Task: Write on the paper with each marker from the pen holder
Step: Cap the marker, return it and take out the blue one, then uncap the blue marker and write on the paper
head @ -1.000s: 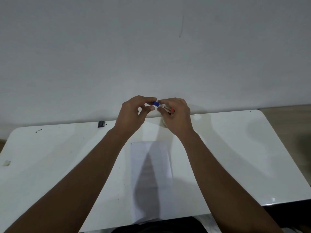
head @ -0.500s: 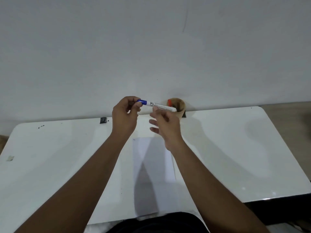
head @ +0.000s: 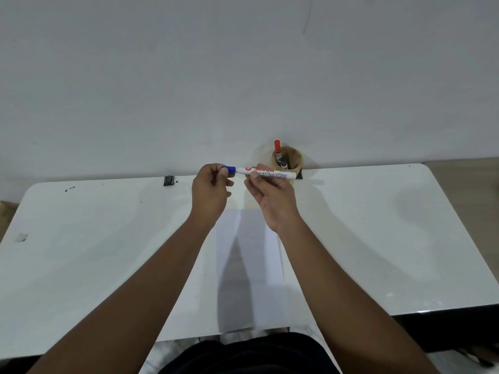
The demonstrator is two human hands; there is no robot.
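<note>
A plain grey-white wall (head: 189,76) fills the view from 9 to 3 o'clock. A glossy white table (head: 378,238) butts against it, shadowed. Brown floor (head: 464,163) shows at 3 o'clock.

Place: we judge a plain study or office corner | Evidence: white desk (head: 81,252) against bare wall (head: 162,76), paper (head: 248,265), pen holder (head: 293,160) with markers

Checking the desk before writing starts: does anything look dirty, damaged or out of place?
Minor only: dark specks mark the white table at its far-left edge, and a grey smudge sits near its left side. The paper lies flat.
</note>
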